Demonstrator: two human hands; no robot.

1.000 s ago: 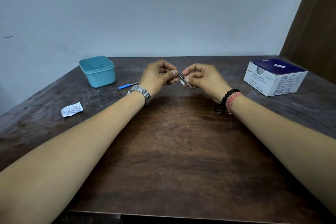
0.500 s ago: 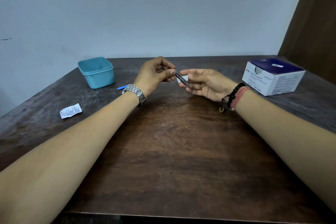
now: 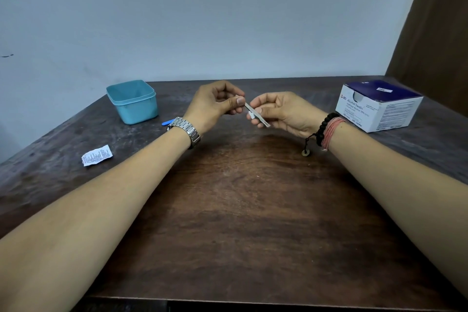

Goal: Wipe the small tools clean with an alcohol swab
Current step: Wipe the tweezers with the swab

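While both hands (image 3: 215, 106) (image 3: 281, 111) pinch metal tool (image 3: 254, 113) midair, table (image 3: 240, 210) edges well apart.

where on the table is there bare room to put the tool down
The widest bare patch is the near middle of the table, between the forearms. Another lies between the right hand and the swab box. The left side is busier: teal tub, blue tool, torn wrapper.

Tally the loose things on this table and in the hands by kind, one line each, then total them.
Metal tool, held by both hands: 1
Swab in the right hand: 1
Blue tool: 1
Teal tub: 1
Swab box: 1
Torn wrapper: 1
Total: 6
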